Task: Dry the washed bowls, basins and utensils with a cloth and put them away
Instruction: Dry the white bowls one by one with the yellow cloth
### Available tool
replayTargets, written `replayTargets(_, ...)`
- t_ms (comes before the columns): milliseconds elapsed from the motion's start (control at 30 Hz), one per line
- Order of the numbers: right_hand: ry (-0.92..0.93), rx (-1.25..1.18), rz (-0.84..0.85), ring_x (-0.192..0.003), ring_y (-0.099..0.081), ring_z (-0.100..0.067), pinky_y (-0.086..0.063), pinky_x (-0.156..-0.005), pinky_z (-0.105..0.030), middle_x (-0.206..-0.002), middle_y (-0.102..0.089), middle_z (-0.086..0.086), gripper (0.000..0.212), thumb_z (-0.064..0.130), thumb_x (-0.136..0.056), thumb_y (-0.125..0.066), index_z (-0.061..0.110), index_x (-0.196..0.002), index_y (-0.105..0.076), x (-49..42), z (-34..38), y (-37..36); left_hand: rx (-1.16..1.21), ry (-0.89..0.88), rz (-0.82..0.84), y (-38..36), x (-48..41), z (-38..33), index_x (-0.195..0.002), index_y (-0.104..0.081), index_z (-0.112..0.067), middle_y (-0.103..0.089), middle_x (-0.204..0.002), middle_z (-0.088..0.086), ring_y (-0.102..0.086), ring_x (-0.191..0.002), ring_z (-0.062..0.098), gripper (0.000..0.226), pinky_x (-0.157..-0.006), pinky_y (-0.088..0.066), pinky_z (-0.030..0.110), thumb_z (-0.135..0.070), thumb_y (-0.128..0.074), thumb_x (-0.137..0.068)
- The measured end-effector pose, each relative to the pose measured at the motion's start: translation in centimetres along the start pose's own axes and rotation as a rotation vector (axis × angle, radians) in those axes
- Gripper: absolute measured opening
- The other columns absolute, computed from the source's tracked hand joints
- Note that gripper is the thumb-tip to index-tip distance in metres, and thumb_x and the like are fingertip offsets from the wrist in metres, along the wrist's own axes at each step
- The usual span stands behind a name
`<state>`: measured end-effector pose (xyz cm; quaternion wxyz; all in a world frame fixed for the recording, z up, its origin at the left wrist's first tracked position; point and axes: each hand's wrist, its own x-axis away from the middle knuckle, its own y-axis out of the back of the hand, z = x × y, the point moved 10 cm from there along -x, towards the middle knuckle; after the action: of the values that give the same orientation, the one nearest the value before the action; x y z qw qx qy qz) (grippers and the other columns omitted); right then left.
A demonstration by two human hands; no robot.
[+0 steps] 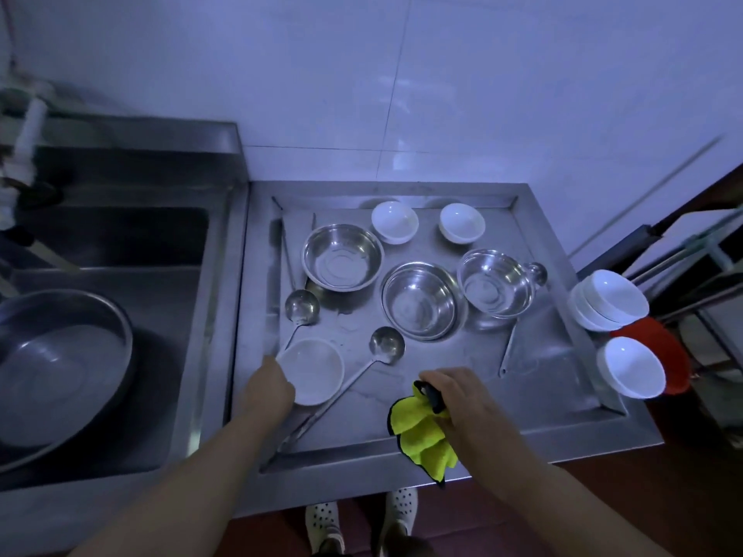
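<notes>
**Wet bowl, crowded tray: a slip is the risk**

A person's left hand [270, 385] grips the near rim of a white bowl [311, 371] at the front left of the steel table [522, 420], while the right hand [458, 400] is clenched around a bunched yellow cloth [422, 432] just beside it. Held only by the rim and likely still wet, the bowl could slide from the fingers and strike the steel. It sits between two ladles [302, 307] [386, 345]; the long handle of the nearer one runs close along the bowl's right side, so a careless lift might knock it. Behind them stand three steel basins [342, 257] [420, 301] [496, 283] and two more white bowls [395, 222] [462, 222]. Stacked white bowls [609, 301] perch at the table's right edge, apparently tilted, where a swinging elbow could topple them. A sink [120, 275] with a large basin [60, 367] lies to the left.
</notes>
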<state>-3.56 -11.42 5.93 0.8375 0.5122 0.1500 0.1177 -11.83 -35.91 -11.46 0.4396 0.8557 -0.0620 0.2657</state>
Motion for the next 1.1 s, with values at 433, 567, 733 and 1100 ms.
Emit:
replayTargets(433,-0.206,-0.233,0.005,-0.109,-0.040,-0.013,-0.026,-0.085,-0.002,-0.117,-0.044,0.000,0.070,0.000,-0.088,-0.052,0.021,-0.148,-0.022,-6.8,0.5,-0.6,0.262,-0.447,-0.398,13.4,8.5,-12.5,-0.104,-0.061,-0.019,-0.048,-0.088,0.001,-0.048,-0.069,0.005,0.027,-0.056,-0.034,0.011,-0.004,-0.053,-0.082)
replayTargets(567,-0.112,-0.296,-0.124,-0.107,-0.043,-0.014,-0.029,-0.086,-0.007,-0.117,-0.045,-0.003,0.074,0.012,-0.083,-0.043,0.018,-0.150,-0.014,-9.3,2.2,3.7,0.390,-0.519,-0.449,17.9,11.8,-15.3,-0.115,-0.061,-0.013,-0.047,-0.094,0.001,-0.053,-0.076,0.003,0.035,-0.059,-0.041,0.005,0.000,-0.059,-0.082)
replayTargets(733,-0.012,-0.255,-0.256,-0.105,-0.044,-0.013,-0.025,-0.086,0.002,-0.120,-0.047,-0.004,0.070,0.007,-0.087,-0.047,0.017,-0.149,-0.015,-10.6,3.4,8.6,0.430,-0.721,-0.583,23.3,16.4,-19.2,-0.108,-0.061,-0.020,-0.044,-0.096,-0.012,-0.049,-0.091,-0.014,0.051,-0.071,-0.040,-0.002,0.011,-0.066,-0.069)
replayTargets(1100,0.108,-0.270,-0.210,-0.100,-0.034,-0.010,-0.028,-0.082,-0.009,-0.113,-0.041,0.000,0.082,0.012,-0.076,-0.040,0.033,-0.143,0.003,-12.0,3.5,14.2,0.375,-0.806,-0.478,25.7,20.9,-24.9,-0.103,-0.047,-0.040,-0.054,-0.107,-0.022,-0.052,-0.100,-0.013,0.057,-0.070,-0.049,0.007,-0.005,-0.076,-0.068)
